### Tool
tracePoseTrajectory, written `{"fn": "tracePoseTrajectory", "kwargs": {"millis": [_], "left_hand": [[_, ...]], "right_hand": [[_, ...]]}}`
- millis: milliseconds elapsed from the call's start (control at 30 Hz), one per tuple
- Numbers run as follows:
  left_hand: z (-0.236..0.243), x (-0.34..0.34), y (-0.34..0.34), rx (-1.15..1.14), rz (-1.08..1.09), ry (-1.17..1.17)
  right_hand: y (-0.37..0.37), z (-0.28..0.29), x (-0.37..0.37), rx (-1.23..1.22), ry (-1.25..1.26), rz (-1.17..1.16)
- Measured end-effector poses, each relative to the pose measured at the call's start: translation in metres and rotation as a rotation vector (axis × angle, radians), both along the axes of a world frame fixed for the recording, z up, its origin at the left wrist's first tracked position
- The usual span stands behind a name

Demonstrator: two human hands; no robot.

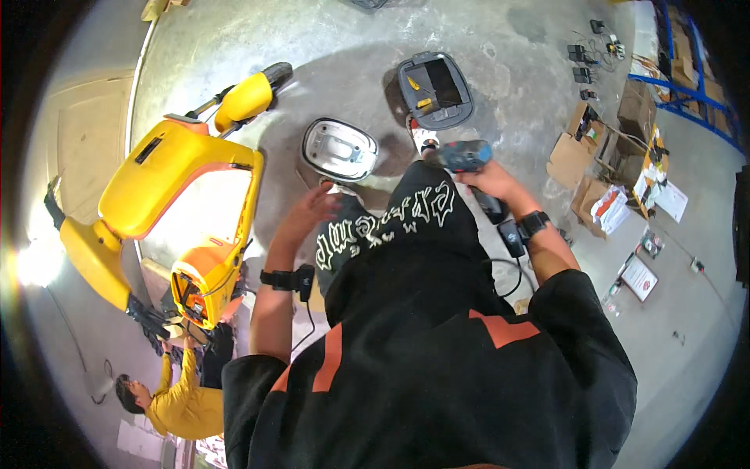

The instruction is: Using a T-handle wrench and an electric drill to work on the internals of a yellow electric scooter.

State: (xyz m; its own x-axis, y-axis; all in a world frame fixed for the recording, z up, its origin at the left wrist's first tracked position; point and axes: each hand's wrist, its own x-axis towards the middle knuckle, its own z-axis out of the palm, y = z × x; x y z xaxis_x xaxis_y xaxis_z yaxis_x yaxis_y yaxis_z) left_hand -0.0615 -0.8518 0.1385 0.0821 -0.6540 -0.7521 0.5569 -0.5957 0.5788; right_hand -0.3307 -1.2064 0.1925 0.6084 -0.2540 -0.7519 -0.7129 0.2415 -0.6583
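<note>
Drill, blue-and-black cordless, sits right of centre in the frame, clamped in the right hand with fingers closed around its handle. Long axis runs lower right to upper left; the nose end points toward the grey tray-like scooter part on the concrete floor above it, near but not touching as far as I can tell. Left hand is empty, fingers loosely spread, hanging left of centre just below the white oval panel. So right hand is nearer the grey part, left nearer the white one. Yellow scooter body stands well apart at left.
</note>
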Motion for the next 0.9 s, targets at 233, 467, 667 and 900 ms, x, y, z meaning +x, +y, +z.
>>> {"fn": "tracePoseTrajectory", "kwargs": {"millis": [233,467,667,900], "left_hand": [[-0.058,-0.153,-0.213,0.028,0.395,0.173],[-0.069,-0.196,-0.235,0.401,0.367,0.241],[-0.091,-0.232,-0.217,0.335,0.674,0.075],[-0.134,-0.257,-0.187,0.183,1.194,0.217]], "right_hand": [[-0.031,-0.119,0.061,-0.311,-0.126,0.576],[-0.016,-0.138,0.015,-0.080,0.004,0.553],[-0.004,-0.141,-0.001,-0.214,0.039,0.806],[0.026,-0.152,0.013,-0.441,-0.117,1.007]]}}
